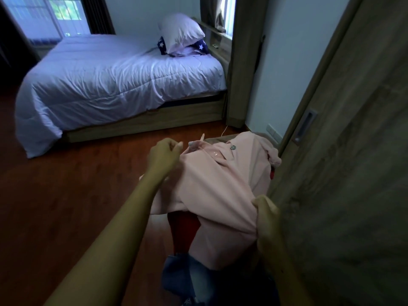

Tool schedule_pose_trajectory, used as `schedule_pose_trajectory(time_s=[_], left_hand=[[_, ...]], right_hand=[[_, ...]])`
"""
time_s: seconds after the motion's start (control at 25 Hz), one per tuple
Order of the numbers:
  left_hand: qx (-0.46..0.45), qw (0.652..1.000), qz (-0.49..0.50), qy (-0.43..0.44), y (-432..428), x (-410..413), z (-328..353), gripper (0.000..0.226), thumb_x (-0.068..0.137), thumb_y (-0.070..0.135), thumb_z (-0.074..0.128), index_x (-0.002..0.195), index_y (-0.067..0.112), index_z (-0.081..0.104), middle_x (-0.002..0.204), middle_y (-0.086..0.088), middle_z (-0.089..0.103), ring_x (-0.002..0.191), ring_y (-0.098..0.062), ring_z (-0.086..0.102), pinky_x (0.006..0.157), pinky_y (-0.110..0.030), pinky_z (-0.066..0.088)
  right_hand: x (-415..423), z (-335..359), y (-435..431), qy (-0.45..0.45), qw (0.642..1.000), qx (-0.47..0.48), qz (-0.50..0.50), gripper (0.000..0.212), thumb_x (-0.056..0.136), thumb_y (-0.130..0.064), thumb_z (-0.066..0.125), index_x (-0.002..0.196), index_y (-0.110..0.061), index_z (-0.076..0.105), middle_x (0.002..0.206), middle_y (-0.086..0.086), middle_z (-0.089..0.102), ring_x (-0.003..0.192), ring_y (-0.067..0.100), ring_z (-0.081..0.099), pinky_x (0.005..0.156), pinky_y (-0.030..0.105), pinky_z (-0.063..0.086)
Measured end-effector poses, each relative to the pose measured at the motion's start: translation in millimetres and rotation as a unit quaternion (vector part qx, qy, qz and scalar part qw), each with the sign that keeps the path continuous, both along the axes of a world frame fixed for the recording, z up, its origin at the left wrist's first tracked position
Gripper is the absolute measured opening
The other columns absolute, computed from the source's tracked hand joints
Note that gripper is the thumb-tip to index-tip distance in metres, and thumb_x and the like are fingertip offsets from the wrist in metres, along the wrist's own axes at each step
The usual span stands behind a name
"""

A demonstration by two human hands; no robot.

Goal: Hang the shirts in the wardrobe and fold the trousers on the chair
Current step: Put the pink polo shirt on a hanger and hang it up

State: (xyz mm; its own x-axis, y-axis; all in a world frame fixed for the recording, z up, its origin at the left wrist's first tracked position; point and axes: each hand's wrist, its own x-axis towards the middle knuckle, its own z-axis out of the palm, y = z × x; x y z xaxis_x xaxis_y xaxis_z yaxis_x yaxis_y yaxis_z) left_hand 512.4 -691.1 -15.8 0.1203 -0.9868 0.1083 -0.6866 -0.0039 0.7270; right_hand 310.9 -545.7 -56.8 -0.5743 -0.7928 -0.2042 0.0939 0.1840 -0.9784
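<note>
Item: one pink shirt [220,184]. My right hand [265,217] clutches its hem, likely to stretch it flat. My left hand [164,155] curls at the collar, grip uncertain.

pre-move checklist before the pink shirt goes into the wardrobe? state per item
1. Right hand grips the pink shirt: ok, fingers curl round bunched fabric at its lower edge.
2. Left hand has the collar: cannot tell, fingers curl right at the shirt's edge but the pinch itself is unclear.
3. Hanger in the shirt: cannot tell, none plainly shows.
4. Wardrobe door open: not ok, the panel with its handle fills the right side and no opening shows.
5. Shirt free of other clothes: cannot tell, it drapes over a red garment, with jeans below.
</note>
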Motion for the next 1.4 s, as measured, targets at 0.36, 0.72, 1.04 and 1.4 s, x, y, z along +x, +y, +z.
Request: schedule_pose_trajectory(time_s=[0.36, 0.72, 1.04, 1.4], left_hand=[[0.182, 0.977, 0.015, -0.111, -57, -66, -3, 0.048, 0.087, 0.052, 0.046, 0.103, 0.010, 0.062, 0.117, -0.013, 0.060, 0.110, -0.032, 0.051, 0.095, -0.044, 0.032], [-0.089, 0.948, 0.040, 0.302, -4, -26, 7, 0.017, 0.079, 0.008, 0.054, 0.063, 0.010, 0.052, 0.063, 0.000, 0.054, 0.060, -0.012, 0.047, 0.056, -0.026, 0.041], [0.154, 0.665, 0.039, 0.730, 30, 6, 12, 0.040, 0.067, 0.009, 0.042, 0.103, -0.007, 0.051, 0.109, -0.033, 0.055, 0.097, -0.039, 0.057, 0.085, -0.049, 0.049], [0.041, 0.968, 0.064, 0.241, 38, 4, -7, 0.077, 0.072, 0.015, 0.076, 0.129, 0.022, 0.025, 0.095, 0.001, 0.052, 0.075, -0.005, 0.052, 0.051, -0.007, 0.036]], right_hand=[[-24, -60, -1, 0.241, 0.952, 0.155, 0.112, 0.030, 0.093, -0.014, 0.046, 0.064, -0.013, 0.041, 0.066, 0.009, 0.048, 0.067, 0.020, 0.047, 0.057, 0.031, 0.035], [-7, 50, -91, 0.303, 0.944, -0.004, 0.132, 0.016, 0.095, -0.018, 0.048, 0.091, -0.008, 0.061, 0.082, 0.000, 0.055, 0.077, 0.014, 0.051, 0.062, 0.024, 0.034], [39, 61, -195, 0.352, 0.893, 0.084, 0.266, 0.035, 0.083, -0.035, 0.060, 0.110, -0.014, 0.065, 0.115, 0.006, 0.065, 0.110, 0.028, 0.059, 0.094, 0.042, 0.048], [71, 54, -195, 0.556, 0.759, 0.195, 0.277, 0.033, 0.087, -0.037, 0.045, 0.106, -0.020, 0.067, 0.111, 0.009, 0.064, 0.106, 0.035, 0.056, 0.088, 0.048, 0.034]])
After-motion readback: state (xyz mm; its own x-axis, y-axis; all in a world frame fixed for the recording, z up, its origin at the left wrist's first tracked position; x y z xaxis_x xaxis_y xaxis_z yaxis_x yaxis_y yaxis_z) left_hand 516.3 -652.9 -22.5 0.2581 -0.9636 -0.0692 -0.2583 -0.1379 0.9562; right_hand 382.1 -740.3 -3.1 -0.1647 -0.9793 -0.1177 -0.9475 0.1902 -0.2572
